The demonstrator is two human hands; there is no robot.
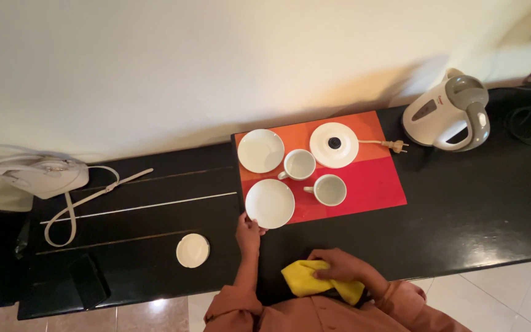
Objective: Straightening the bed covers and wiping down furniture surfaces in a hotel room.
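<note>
Closest to us, our right hand [338, 266] presses down flat on a yellow cloth [314, 280], fingers gathered over it at the near edge of the black counter [474, 209]. Our left hand [248, 232] reaches forward, fingers pinched on the rim of the near white saucer [270, 203], which overlaps the corner of the red and orange mat [373, 178]. On that mat we see a second saucer [260, 150], two white cups [300, 165] [330, 189] and a round kettle base [334, 145]. Off to the right stands the white kettle [450, 110]; a small white dish [192, 250] sits left.
</note>
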